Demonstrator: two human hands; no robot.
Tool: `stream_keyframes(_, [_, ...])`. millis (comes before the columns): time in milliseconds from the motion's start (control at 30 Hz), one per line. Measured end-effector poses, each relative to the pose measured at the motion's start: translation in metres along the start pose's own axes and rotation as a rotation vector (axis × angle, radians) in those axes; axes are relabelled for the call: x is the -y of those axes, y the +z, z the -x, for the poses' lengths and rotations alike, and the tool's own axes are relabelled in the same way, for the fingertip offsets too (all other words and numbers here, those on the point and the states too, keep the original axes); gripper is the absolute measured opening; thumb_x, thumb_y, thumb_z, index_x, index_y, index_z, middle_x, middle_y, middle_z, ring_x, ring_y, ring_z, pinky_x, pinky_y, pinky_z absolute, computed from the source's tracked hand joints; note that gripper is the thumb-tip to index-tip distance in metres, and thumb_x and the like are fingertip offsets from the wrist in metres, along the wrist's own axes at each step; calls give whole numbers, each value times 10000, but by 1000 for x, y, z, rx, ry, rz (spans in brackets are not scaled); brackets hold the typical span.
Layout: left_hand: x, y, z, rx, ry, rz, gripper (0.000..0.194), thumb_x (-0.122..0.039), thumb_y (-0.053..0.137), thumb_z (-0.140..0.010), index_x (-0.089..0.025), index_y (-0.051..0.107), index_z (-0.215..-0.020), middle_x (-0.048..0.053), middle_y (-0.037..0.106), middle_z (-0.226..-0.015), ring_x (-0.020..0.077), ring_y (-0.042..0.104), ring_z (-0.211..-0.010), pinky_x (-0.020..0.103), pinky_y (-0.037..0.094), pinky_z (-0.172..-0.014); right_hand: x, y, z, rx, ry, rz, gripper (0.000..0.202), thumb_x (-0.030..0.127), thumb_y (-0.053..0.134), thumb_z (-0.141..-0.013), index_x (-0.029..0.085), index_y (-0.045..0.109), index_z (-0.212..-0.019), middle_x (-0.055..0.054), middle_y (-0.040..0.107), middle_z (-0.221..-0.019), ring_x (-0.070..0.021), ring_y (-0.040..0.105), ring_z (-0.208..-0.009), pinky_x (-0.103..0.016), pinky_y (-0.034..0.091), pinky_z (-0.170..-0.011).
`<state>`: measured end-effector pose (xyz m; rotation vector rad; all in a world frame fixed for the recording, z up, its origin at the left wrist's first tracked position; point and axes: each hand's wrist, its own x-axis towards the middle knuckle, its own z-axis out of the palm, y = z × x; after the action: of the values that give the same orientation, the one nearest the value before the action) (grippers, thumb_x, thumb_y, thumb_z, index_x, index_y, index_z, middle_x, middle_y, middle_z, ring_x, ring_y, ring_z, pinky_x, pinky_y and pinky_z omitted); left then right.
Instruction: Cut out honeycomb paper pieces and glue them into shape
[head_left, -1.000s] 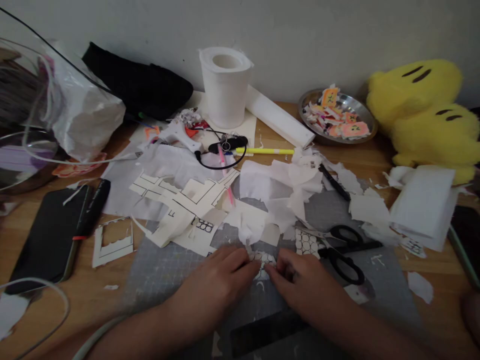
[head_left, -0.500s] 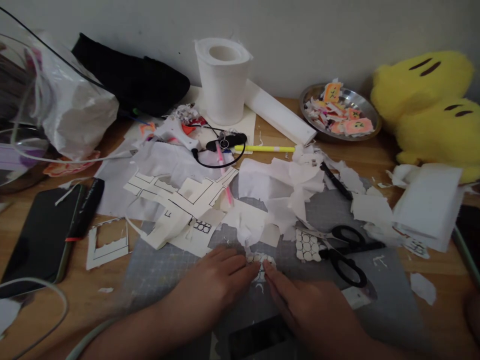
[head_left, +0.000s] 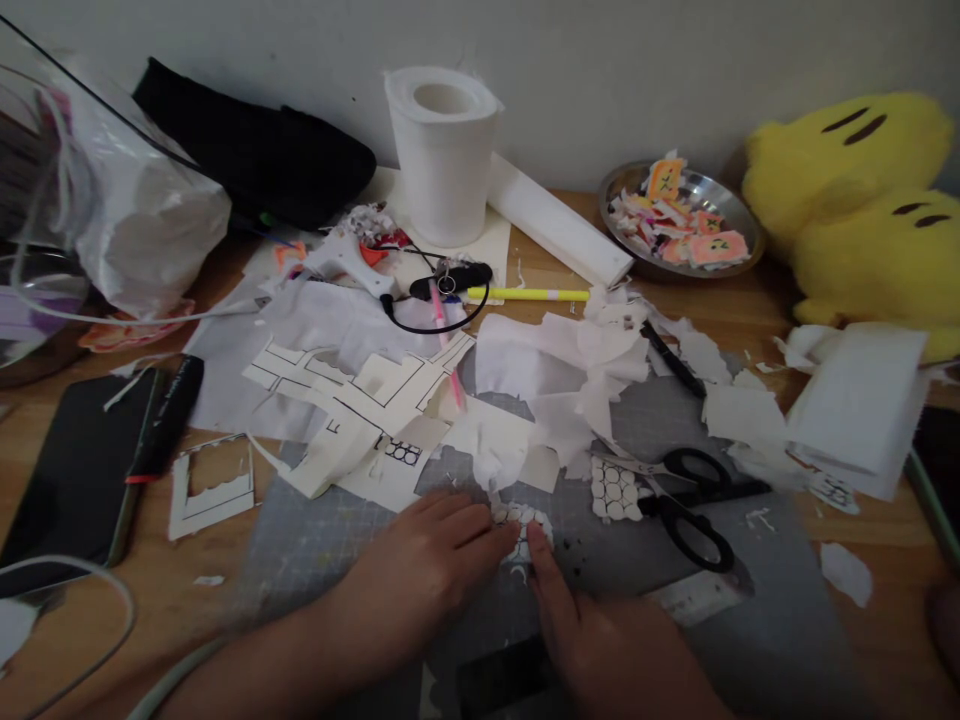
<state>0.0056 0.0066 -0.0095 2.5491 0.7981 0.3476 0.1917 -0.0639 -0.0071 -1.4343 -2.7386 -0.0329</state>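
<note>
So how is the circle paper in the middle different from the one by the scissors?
The middle circle paper is under a finger of the right hand, with the left hand at its side; the second circle paper has no hand on it. Fingers partly cover the middle one, while the second shows most of its circles. Both are pale, with outlined circles, on the grey mat.

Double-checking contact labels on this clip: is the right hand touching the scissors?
Apart. The head view shows a strip of grey mat between the right hand and the scissors, with no finger reaching them.
</note>
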Motion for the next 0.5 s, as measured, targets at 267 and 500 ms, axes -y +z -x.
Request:
stream_keyframes(267, [1,0,0,-77,-52,-140,309,-331,400,-946,-148,626,-1050,34,628,-772,181,587,-697,304,492,-597,7,3,1,-19,37,31,575,68,487,-478,18,650,-1028,16,524,-346,-146,424,-185,-296,105,-283])
stream_keyframes(500, [0,1,1,-66,-66,-162,357,-353,361,-957,-143,633,-1051,31,617,-758,170,593,-666,291,491,-554,10,5,2,1,61,26,577,97,493,-483,18,661,-1030,-3,550,-353,-147,426,-181,-298,77,-289])
